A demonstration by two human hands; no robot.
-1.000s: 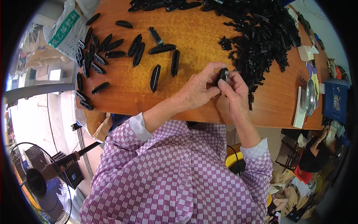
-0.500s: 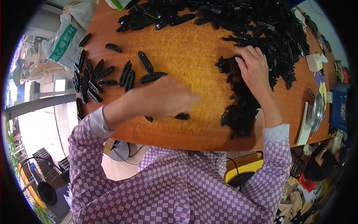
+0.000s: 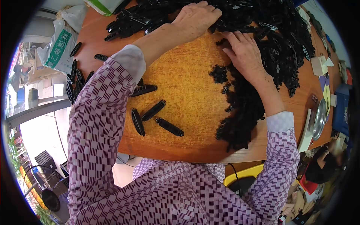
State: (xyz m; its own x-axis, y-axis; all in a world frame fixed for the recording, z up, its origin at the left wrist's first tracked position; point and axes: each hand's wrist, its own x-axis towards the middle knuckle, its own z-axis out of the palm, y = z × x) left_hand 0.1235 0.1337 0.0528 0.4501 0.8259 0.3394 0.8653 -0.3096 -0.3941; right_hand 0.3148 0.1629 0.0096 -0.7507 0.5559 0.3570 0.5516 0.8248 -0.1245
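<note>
With left hand [image 3: 197, 18] at far part of black pile [image 3: 279, 45], cannot tell whether closed on anything; with right hand [image 3: 245, 54] at its inner edge, thumb and fingers apart.

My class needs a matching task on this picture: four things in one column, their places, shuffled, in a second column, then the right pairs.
Things
1. left hand
2. right hand
3. silver dish
4. fan

Places
A. on the right part of the table
B. at the picture's top edge
C. at the picture's lower left, off the table
D. at the black parts, lower in the picture than the other hand

Pairs: 1-B; 2-D; 3-A; 4-C
</note>
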